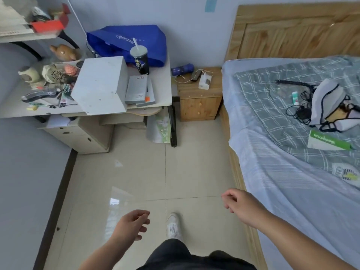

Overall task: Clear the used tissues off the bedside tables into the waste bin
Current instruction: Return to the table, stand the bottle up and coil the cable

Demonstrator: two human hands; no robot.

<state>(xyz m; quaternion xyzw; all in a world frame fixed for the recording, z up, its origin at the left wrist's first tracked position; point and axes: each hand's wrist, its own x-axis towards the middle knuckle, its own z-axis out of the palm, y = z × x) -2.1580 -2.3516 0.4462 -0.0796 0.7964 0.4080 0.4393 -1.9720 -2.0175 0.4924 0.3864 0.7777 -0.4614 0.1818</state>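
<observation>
Both hands hold nothing: left hand (132,224) and right hand (237,203) hang loosely curled over the floor (136,172) at the bottom of the frame. Bedside table (198,108) stands well apart, upper centre, against the bed (292,172). Its top carries a cable (183,80) and a white object (204,82), possibly tissues; unconfirmed. Right hand is nearer, with the table up-frame and slightly left of it. No waste bin identified.
</observation>
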